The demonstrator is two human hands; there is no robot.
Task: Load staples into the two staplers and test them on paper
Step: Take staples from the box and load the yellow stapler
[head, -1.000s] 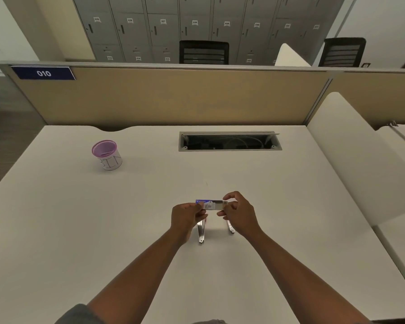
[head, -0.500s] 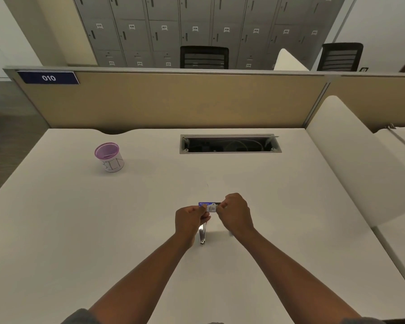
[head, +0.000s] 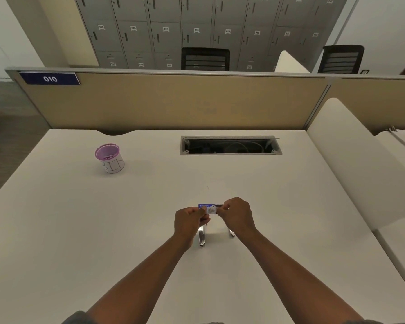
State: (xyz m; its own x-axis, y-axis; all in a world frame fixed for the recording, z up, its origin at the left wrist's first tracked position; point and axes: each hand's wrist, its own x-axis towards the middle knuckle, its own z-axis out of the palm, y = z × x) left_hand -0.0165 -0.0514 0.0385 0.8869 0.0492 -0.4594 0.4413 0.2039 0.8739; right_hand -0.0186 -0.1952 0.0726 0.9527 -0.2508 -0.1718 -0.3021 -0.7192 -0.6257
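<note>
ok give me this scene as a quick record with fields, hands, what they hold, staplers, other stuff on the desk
left hand: pinches the left end of the staple box
right hand: pinches the right end of the same box
staple box: small, blue and white, held above the desk
staplers: two metallic ones lie on the desk under the hands, left stapler, right stapler, mostly hidden
paper: none visible
pink mesh cup: upright, far left
cable tray: open, at the back of the desk
</note>
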